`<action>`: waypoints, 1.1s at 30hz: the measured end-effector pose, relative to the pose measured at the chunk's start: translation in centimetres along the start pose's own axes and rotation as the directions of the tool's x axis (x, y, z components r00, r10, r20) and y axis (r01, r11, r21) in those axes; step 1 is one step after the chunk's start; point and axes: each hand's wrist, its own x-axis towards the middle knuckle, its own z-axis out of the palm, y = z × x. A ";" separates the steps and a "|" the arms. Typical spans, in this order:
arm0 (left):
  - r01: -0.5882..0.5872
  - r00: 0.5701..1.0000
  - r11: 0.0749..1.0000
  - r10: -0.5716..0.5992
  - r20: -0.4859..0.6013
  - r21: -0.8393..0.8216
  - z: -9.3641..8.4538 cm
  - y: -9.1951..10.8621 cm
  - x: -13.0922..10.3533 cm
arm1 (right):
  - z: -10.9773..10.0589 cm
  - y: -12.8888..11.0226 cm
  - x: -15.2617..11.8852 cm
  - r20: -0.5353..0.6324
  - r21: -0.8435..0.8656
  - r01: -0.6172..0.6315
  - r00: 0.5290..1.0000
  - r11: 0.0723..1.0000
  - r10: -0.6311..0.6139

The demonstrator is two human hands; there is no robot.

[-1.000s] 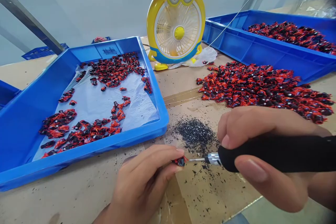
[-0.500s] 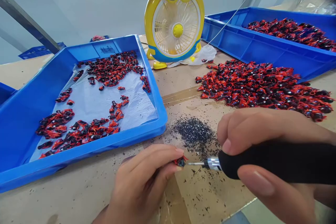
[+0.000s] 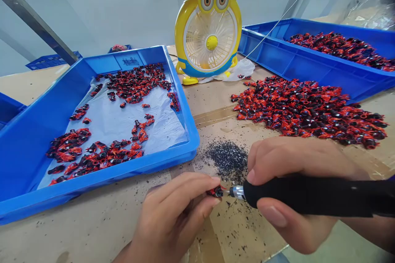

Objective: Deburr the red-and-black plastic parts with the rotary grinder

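Observation:
My left hand (image 3: pixel 182 209) pinches a small red and black part (image 3: pixel 215 191) between thumb and fingertips, low in the middle of the view. From the right, my right hand (image 3: pixel 293 185) grips a thick black-handled tool (image 3: pixel 308 197) with a silver collar. The tool's thin tip points left and meets the end of the small part; whether it is inside cannot be made out. Behind both hands, a heap of black shavings (image 3: pixel 230 158) lies on the brown tabletop (image 3: pixel 148 222).
At left, a blue tray (image 3: pixel 189 131) lined with white sheet holds many red and black parts. A large pile of parts (image 3: pixel 302 109) lies at right, before another blue tray (image 3: pixel 308 55). A yellow fan (image 3: pixel 211 43) stands at the back.
My right hand has moved the tool left, so its tip now reaches the small part. My left hand still pinches the part. The whole view has shifted slightly.

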 end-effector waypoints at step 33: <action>-0.023 1.000 0.999 0.023 0.011 -0.031 0.3 -0.1 -0.1 | -0.3 -0.5 -0.2 0.131 -0.061 0.030 0.991 0.998 -0.022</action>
